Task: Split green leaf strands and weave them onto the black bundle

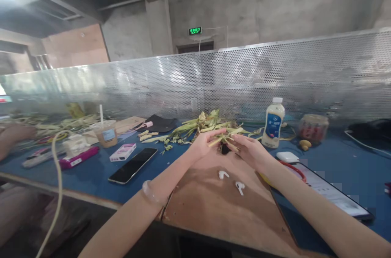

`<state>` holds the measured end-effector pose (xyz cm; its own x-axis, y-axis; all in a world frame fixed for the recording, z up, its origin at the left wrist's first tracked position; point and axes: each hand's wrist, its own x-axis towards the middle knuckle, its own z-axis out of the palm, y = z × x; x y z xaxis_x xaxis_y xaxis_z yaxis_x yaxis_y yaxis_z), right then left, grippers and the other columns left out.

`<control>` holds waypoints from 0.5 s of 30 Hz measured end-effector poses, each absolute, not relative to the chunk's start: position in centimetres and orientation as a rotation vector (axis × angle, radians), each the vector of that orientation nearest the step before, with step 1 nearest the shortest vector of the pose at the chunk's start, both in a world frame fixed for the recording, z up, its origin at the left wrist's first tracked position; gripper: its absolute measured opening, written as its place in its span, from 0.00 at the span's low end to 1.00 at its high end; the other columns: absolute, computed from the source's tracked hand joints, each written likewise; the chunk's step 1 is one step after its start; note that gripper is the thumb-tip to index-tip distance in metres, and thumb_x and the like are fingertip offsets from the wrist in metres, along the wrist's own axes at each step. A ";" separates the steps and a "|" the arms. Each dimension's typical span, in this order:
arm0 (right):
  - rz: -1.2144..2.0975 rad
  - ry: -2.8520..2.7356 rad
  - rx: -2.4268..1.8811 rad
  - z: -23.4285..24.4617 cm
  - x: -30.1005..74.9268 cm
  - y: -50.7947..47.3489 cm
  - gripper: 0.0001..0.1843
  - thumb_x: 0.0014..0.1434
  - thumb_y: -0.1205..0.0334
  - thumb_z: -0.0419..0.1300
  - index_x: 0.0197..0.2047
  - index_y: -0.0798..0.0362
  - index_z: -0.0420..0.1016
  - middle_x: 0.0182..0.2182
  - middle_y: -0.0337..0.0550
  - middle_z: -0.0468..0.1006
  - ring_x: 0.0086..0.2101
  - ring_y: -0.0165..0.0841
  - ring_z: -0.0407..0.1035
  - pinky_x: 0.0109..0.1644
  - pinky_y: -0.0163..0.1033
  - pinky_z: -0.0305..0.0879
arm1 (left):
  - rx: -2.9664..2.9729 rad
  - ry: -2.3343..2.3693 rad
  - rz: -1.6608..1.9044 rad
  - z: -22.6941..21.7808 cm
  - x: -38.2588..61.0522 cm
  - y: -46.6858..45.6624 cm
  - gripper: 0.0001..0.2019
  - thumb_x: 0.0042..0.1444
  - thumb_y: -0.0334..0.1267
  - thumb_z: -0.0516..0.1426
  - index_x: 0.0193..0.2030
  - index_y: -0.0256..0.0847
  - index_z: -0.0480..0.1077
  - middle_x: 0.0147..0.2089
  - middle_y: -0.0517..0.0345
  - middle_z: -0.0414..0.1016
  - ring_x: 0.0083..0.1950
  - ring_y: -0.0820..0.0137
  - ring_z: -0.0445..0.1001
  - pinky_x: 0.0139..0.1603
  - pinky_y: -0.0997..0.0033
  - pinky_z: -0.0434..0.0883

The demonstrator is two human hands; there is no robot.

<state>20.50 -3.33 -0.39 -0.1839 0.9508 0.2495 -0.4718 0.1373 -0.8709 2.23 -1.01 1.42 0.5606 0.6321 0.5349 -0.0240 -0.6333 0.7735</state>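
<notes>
Over the far part of a brown board [210, 209], my left hand [205, 144] and my right hand [249, 149] come close together. Pale green leaf strips [217, 141], like dried husk, run between them, with the fingers of both hands closed on them. A small dark thing [225, 149] shows beneath the strips; its kind cannot be made out. Just behind my hands lies a pile of yellow-green leaves and stalks [207, 119]. Two white earbuds [223, 174] rest on the board in front of my hands.
Left on the blue table are a black phone [133, 165], a small box [123, 152], a drink cup [105, 132] and a tissue pack [78, 158]. Right stand a milk bottle [273, 123], a jar [313, 128] and a lit tablet [331, 189]. Another person's hand [14, 136] is far left.
</notes>
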 end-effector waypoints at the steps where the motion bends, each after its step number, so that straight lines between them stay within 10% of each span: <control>1: 1.404 -1.117 -0.604 -0.4 20.6 -3.3 0.10 0.47 0.61 0.65 0.34 0.54 0.78 0.41 0.45 0.76 0.46 0.35 0.67 0.53 0.38 0.60 | 2.060 0.500 1.112 1.5 2.2 -1.1 0.20 0.53 0.34 0.54 0.54 0.41 0.65 0.58 0.52 0.64 0.58 0.62 0.62 0.58 0.61 0.61; 15: 1.253 -1.249 -0.715 -0.3 20.5 -3.4 0.12 0.43 0.58 0.67 0.33 0.54 0.79 0.40 0.46 0.76 0.40 0.33 0.68 0.45 0.36 0.62 | 2.021 0.562 1.087 1.5 2.5 -1.2 0.17 0.54 0.36 0.53 0.51 0.42 0.68 0.55 0.52 0.67 0.52 0.63 0.69 0.50 0.63 0.68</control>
